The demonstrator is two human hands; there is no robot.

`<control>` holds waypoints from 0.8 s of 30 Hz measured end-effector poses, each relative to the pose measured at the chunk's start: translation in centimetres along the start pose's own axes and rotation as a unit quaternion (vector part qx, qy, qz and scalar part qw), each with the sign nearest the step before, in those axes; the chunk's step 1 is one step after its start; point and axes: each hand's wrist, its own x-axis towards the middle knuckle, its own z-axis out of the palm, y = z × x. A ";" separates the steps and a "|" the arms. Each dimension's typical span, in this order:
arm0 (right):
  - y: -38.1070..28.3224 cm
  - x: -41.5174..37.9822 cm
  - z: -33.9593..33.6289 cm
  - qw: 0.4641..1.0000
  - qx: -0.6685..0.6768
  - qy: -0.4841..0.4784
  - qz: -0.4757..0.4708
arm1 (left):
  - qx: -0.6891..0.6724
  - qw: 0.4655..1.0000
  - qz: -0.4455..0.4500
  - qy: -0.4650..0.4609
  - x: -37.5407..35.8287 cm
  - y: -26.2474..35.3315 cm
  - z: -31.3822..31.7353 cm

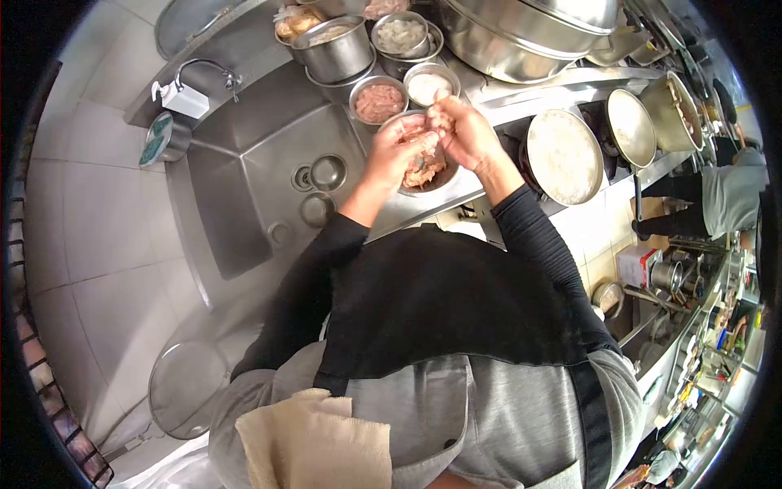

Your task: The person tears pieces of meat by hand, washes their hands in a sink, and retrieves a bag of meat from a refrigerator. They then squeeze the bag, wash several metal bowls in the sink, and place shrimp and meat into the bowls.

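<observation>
Both my hands are raised close together over a metal bowl (450, 173) of minced meat (423, 174) at the counter's front edge. My left hand (393, 156) is curled with pinkish meat at its fingers, which are partly hidden by the meat. The fingers of my right hand (471, 140) are closed round a small lump of minced meat (441, 119). Just behind are a bowl of pink raw meat (380, 103) and a bowl of white contents (428, 84).
To the left lies a steel sink (261, 183) with small round metal dishes (328, 173) in it. Wide pans of pale liquid (564, 159) stand on the stove at right. Large steel pots (521, 37) sit behind. Another person (729, 200) stands at far right.
</observation>
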 end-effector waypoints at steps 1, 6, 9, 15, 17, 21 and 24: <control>0.2 -0.4 0.2 1.000 -0.005 -0.019 -0.012 | -0.014 1.000 -0.024 0.014 0.1 -0.1 -0.5; -0.3 -2.5 1.2 0.998 -0.039 0.053 0.003 | -0.047 0.997 -0.047 0.034 -0.3 0.3 -3.5; -0.7 -1.6 -2.2 0.997 -0.010 -0.075 -0.021 | -0.022 0.993 -0.052 0.104 -0.6 1.6 -5.6; -6.3 -5.3 -5.4 0.998 0.051 -0.022 -0.042 | 0.020 0.989 -0.069 0.133 -1.2 2.7 -6.0; -8.3 -6.8 -7.4 0.996 0.049 0.005 -0.072 | 0.151 0.976 -0.106 0.114 -0.4 2.5 -4.8; -11.5 -9.5 -13.3 0.985 -0.089 0.040 -0.144 | 0.418 0.902 0.057 -0.099 2.1 -3.2 -4.9; -12.8 -11.4 -16.1 0.945 -0.237 0.172 -0.149 | 0.627 0.686 0.194 -0.314 4.0 -8.1 -6.2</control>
